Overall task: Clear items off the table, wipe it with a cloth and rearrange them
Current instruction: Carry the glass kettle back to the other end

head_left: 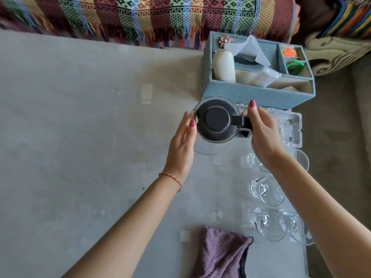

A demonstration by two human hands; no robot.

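Jug being placed during rearrangement on the glass table [80, 117].
Right hand [263, 135] grasped the jug [216, 121] handle, left hand [183, 145] flat-fingered against its side, just before the organiser box [259, 93]; next, probably, setting down and letting go.

Jug [217, 121] before organiser box [259, 93], left of tray [289, 127]; glasses [267, 191] nearer, cloth [220, 255] nearest.

striped woven throw with a fringe [152, 19] draped across the top edge, cream cushion with dark swirls [333, 57] at the far right, grey floor [341, 125] down the right side
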